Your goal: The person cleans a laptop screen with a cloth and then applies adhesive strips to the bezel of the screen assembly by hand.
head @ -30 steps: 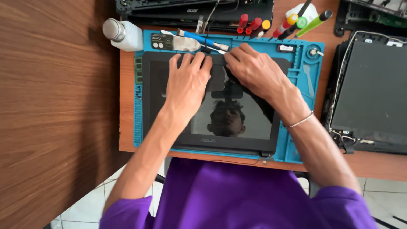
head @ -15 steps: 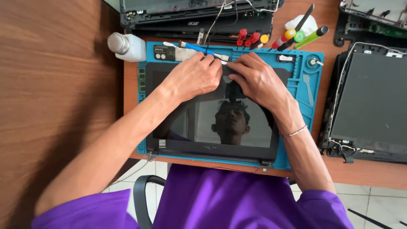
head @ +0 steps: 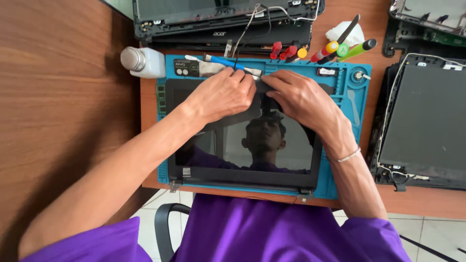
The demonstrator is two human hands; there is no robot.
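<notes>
I see both hands pinching the top bezel of a laptop screen panel (head: 247, 145) lying on the blue mat (head: 347, 126): left hand (head: 223, 94) and right hand (head: 298, 97) fingers closed, probably prying it; next needs gentle, even lifting.

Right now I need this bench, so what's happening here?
A person has both hands on a laptop screen panel lying flat on a blue mat. The left hand and right hand meet at the panel's far edge, fingers pinching there. Screwdrivers and a white bottle sit beyond the mat; another opened laptop lies to the right.
</notes>
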